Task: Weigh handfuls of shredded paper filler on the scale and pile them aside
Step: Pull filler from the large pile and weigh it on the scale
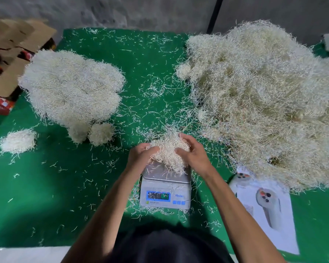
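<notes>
Hands are cupping a handful of shredded paper from both sides: left hand and right hand are curling around it above the scale, strands touching its platform. Blue lettering on the scale is blurring beyond reading. Big heap is lying beyond the right hand, weighed pile beyond the left.
</notes>
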Available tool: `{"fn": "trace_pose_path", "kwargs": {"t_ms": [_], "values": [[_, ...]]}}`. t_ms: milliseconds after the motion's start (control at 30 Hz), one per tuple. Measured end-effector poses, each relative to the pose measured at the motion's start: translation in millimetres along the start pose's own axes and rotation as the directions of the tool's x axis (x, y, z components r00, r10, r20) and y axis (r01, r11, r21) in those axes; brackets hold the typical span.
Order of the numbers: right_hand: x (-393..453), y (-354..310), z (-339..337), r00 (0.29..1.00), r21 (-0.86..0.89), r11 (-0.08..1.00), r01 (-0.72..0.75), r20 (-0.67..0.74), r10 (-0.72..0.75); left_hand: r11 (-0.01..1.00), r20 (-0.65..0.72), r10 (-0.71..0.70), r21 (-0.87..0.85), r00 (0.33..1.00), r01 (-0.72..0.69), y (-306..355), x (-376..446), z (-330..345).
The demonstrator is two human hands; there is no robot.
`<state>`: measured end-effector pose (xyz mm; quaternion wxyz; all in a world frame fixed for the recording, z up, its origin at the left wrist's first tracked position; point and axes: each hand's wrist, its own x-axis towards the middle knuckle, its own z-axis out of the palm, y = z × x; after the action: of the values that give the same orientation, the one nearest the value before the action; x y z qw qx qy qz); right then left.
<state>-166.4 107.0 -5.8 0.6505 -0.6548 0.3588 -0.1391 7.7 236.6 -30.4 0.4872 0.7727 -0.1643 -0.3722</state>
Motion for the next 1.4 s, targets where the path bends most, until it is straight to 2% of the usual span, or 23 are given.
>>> {"fn": "trace_pose_path", "kwargs": {"t_ms": [33, 100, 133, 200, 267, 300, 367, 400, 433, 467, 567, 833, 1400], "values": [[0, 1, -4, 1.0, -0.03, 1.0, 0.005, 0.029, -0.004, 0.99, -0.023, 0.064, 0.127, 0.998, -0.06, -7, 1, -5], [-1, 4, -11, 0.999, -0.12, 0.993, -0.006, 0.051, 0.013, 0.977, -0.014, 0.112, 0.186, 0.994, -0.107, -20, 1, -15], [-4, 10, -15, 1.0, -0.161, 0.987, -0.006, 0.012, 0.008, 0.972, -0.007, 0.136, 0.196, 0.991, -0.132, -27, 1, -21], [-11, 35, -26, 0.982, -0.229, 0.971, -0.07, -0.188, 0.027, 0.95, -0.02, 0.194, 0.254, 0.981, -0.183, -48, 1, -34], [-22, 71, -35, 0.958, -0.341, 0.924, -0.176, -0.277, 0.081, 0.94, -0.058, 0.146, 0.321, 0.988, -0.12, -76, -5, -46], [-29, 92, -37, 0.966, -0.47, 0.859, -0.2, -0.243, 0.092, 0.918, -0.072, 0.119, 0.388, 0.99, -0.082, -95, -9, -50], [-50, 133, -30, 0.989, -0.756, 0.639, -0.14, -0.137, 0.054, 0.803, -0.025, 0.098, 0.593, 0.995, -0.064, -132, -23, -53], [-60, 149, -23, 0.993, -0.831, 0.545, -0.11, -0.115, 0.025, 0.723, 0.019, 0.113, 0.685, 0.993, -0.096, -147, -31, -51], [-69, 160, -16, 0.991, -0.854, 0.508, -0.114, -0.134, -0.004, 0.667, 0.051, 0.136, 0.734, 0.989, -0.129, -156, -38, -48], [-76, 165, -8, 0.984, -0.846, 0.515, -0.138, -0.177, -0.026, 0.647, 0.059, 0.151, 0.749, 0.987, -0.144, -161, -42, -44], [-81, 171, 5, 0.969, -0.792, 0.583, -0.184, -0.245, -0.028, 0.67, 0.017, 0.143, 0.734, 0.99, -0.11, -157, -48, -35], [-81, 176, -2, 0.97, -0.759, 0.636, -0.141, -0.235, -0.066, 0.709, -0.007, 0.167, 0.696, 0.986, -0.115, -154, -47, -37], [-81, 176, -2, 0.968, -0.759, 0.633, -0.153, -0.243, -0.058, 0.737, -0.027, 0.184, 0.665, 0.983, -0.12, -158, -48, -35]]}}
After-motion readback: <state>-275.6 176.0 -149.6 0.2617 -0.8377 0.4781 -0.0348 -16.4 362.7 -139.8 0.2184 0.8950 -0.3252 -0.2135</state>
